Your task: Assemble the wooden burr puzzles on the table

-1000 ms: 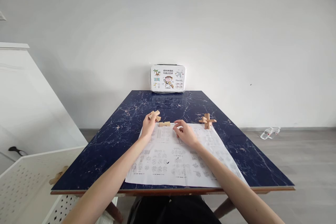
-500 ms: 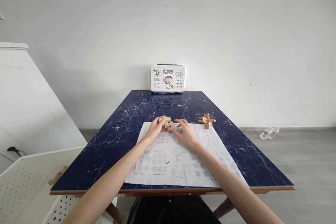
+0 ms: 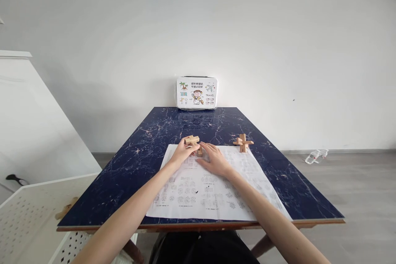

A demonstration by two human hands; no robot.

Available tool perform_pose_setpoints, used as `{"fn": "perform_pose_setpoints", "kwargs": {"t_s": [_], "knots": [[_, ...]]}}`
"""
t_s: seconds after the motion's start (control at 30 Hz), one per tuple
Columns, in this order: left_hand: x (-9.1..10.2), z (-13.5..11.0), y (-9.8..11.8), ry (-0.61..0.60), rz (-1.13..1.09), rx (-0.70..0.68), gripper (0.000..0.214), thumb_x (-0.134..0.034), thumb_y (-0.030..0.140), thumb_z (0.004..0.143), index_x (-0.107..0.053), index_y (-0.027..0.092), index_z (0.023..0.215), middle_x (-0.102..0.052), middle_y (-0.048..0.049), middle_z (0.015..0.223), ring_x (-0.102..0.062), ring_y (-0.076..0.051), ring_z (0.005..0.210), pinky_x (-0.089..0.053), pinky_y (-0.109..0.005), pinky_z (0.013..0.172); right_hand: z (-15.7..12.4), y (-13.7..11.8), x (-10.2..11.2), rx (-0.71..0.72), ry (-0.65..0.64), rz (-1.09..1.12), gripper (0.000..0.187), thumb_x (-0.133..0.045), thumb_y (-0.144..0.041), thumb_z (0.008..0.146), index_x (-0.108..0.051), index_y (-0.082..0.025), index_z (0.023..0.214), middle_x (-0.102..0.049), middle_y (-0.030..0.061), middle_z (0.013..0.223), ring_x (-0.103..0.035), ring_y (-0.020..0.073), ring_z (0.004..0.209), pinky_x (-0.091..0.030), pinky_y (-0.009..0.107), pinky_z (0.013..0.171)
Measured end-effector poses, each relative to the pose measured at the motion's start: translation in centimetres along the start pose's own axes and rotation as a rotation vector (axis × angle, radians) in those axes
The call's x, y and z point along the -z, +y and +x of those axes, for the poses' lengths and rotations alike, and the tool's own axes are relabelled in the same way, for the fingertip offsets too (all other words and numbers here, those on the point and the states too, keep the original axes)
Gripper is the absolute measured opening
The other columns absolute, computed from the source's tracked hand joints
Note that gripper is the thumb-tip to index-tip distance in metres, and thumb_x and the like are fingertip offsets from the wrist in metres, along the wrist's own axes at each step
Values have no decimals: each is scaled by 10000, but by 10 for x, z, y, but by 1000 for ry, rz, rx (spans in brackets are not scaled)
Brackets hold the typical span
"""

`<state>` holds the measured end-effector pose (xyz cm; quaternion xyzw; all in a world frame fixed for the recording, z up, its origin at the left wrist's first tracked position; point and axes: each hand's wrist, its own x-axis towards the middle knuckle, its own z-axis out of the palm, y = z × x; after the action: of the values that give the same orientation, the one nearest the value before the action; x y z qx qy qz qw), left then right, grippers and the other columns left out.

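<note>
While the left hand [image 3: 182,152] grips wooden blocks [image 3: 192,140], the topmost running left-right, the right hand's [image 3: 215,161] grip is unclear; a case [image 3: 196,93] reads "TRAVEL."

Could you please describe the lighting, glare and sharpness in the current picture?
Head view: soft light, with faint shadow on the wall left of the white case; head view: the glossy table dimly mirrors that case; head view: fine print on the paper sheet and joints in the wooden pieces are hard to make out.
</note>
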<state>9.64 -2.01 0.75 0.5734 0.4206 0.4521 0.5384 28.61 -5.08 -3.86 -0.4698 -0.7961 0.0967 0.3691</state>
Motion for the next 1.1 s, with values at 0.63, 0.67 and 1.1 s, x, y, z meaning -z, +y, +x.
{"fn": "perform_pose_setpoints", "kwargs": {"t_s": [0.63,0.67,1.1], "knots": [[0,3,-3,69,44,-124,574,-872,356,741,-593,182,1211,-692,-136,1223,-674,-194,909,-501,-242,587,5,-3,4,-52,189,202,552,-745,-330,815,-544,-253,1323,-536,113,1278,-634,228,968,-572,409,862],[0,2,-3,66,53,-129,574,-874,367,738,-600,180,1206,-693,-136,1219,-671,-187,888,-495,-239,581,5,-4,5,-37,217,203,552,-726,-299,823,-526,-259,1336,-527,118,1299,-630,237,993,-569,413,865],[-1,-5,6,-135,130,-116,513,-852,453,739,-693,183,1146,-725,-105,1108,-644,-166,767,-469,-244,599,5,-19,22,33,247,134,514,-597,-283,928,-490,-308,1430,-573,104,1410,-514,322,1306,-483,492,1016]]}}
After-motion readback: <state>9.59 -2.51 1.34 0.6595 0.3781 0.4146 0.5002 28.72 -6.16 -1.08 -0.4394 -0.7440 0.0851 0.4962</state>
